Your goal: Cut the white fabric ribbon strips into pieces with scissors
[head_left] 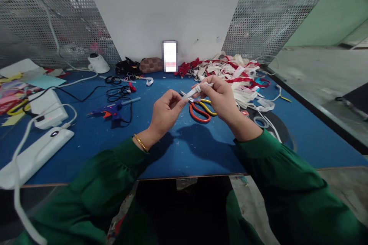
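The fingers of a person's left hand point(163, 113) and right hand point(222, 97) pinch a narrow white strip point(189, 93), stretched at a slant above the middle of a blue bench point(172, 166). Folded white material bunches at the right hand's fingertips. Green sleeves point(97, 183) reach in over the near edge, with a gold bangle point(140, 142) at the left wrist. Scissors point(201, 120) with one red and one yellow handle loop lie on the bench beneath the strip, which partly covers their blades. A tape roll point(267, 123) rests beside the right forearm, toward the right edge. A blue glue gun point(112, 111) lies between the left hand and the left edge; farther out, a long white device point(37, 155) occupies the near left corner. Along the far edge, a bright-screened phone point(170, 57) stands upright beside a checked pouch point(151, 65), while a heap of white and red ribbons point(240, 72) spreads toward the far right corner.
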`<state>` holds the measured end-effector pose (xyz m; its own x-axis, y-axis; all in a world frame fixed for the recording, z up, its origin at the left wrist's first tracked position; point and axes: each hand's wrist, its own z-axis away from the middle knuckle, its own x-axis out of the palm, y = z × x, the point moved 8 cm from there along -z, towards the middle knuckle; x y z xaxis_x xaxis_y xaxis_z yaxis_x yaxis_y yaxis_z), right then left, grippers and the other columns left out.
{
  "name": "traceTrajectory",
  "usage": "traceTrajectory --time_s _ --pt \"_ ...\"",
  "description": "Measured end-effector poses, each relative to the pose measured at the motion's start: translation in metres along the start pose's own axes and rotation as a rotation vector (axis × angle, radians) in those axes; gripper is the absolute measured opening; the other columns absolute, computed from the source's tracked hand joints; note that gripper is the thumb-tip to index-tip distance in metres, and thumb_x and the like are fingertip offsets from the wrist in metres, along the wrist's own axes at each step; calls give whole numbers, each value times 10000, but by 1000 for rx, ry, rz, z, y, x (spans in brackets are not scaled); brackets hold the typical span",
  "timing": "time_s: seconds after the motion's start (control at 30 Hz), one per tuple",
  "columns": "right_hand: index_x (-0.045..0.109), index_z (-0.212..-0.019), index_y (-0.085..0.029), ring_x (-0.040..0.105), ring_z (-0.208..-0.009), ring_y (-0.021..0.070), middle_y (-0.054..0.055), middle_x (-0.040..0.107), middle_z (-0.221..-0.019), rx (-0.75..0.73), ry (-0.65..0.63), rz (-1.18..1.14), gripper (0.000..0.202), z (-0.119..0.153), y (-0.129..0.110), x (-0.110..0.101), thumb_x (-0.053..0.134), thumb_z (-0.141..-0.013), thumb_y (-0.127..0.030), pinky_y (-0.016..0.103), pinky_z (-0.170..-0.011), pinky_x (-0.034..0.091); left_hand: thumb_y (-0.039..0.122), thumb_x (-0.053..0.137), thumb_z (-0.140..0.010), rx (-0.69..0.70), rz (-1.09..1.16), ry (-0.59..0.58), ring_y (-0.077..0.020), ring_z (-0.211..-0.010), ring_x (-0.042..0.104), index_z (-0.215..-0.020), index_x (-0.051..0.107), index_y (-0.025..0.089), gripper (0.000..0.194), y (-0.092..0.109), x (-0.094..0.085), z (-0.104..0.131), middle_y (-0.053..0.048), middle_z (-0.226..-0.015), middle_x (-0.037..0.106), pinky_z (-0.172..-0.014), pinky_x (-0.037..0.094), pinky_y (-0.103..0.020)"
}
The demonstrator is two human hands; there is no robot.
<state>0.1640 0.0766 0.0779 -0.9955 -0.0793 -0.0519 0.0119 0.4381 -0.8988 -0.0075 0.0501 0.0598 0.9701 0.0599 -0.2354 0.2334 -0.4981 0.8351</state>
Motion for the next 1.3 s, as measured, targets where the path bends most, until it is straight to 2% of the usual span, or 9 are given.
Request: traceTrajectory --time_s 0.23,0.47,0.6,0.7,0.77,0.9,0.97,1.1,1.3 --pt "558 -832 -223 706 -657 158 10 700 -802 -15 -1 -7 188 0 -3 -1 669 -901 -358 307 -602 529 430 735 -851 -55 26 38 -109 -561 466 -706 556 203 323 -7 -3 -1 24 -614 565 -542 363 -262" --pt "541 -828 -235 676 -634 150 -22 645 -694 -14 -18 -2 197 0 -5 1 668 -908 -362 301 -594 512 320 769 -810 -102 68 94 -106 -560 551 -708 556 204 263 -14 -6 -2 23 -624 628 -550 426 -249" --pt "551 -825 -235 630 -593 143 -39 626 -608 -19 1 25 176 1 -6 0 666 -906 -341 309 -600 508 233 763 -795 -131 125 93 -117 -593 609 -854 624 208 153 -16 -5 -3 36 -634 638 -586 478 -246" --pt "561 -826 -232 627 -593 136 -34 662 -628 2 4 18 184 2 -5 0 673 -899 -359 300 -598 506 234 731 -820 -130 81 64 -117 -604 611 -831 672 197 70 -16 -3 -3 21 -650 658 -602 487 -252" --pt "563 -836 -232 637 -585 134 -37 660 -619 33 -37 -19 210 4 -4 4 678 -897 -396 291 -590 503 254 727 -829 -125 61 69 -114 -601 602 -768 667 190 107 -15 -4 -3 13 -650 660 -607 484 -255" --pt "554 -858 -223 637 -548 123 -41 649 -619 104 -238 -127 289 12 1 27 697 -877 -473 282 -574 502 295 744 -826 -118 96 98 -115 -602 600 -752 658 188 156 -13 -5 0 7 -652 669 -610 487 -259" --pt "546 -854 -220 649 -574 124 -29 664 -664 113 -272 -145 314 15 2 35 703 -867 -492 284 -587 510 314 760 -815 -129 127 117 -117 -607 607 -748 663 188 172 -12 -4 1 4 -658 679 -606 493 -256" --pt "561 -844 -220 679 -705 148 -1 686 -751 40 -201 -88 272 18 1 37 703 -867 -451 298 -649 520 367 797 -785 -176 228 134 -118 -617 627 -752 675 181 225 -16 -1 3 -5 -683 703 -615 514 -259" --pt "602 -818 -215 536 -645 118 -13 616 -757 -125 -74 138 126 20 -8 28 676 -881 -296 289 -599 414 406 801 -790 -174 288 81 -127 -655 640 -783 696 183 247 -14 6 6 -18 -713 711 -638 526 -267"
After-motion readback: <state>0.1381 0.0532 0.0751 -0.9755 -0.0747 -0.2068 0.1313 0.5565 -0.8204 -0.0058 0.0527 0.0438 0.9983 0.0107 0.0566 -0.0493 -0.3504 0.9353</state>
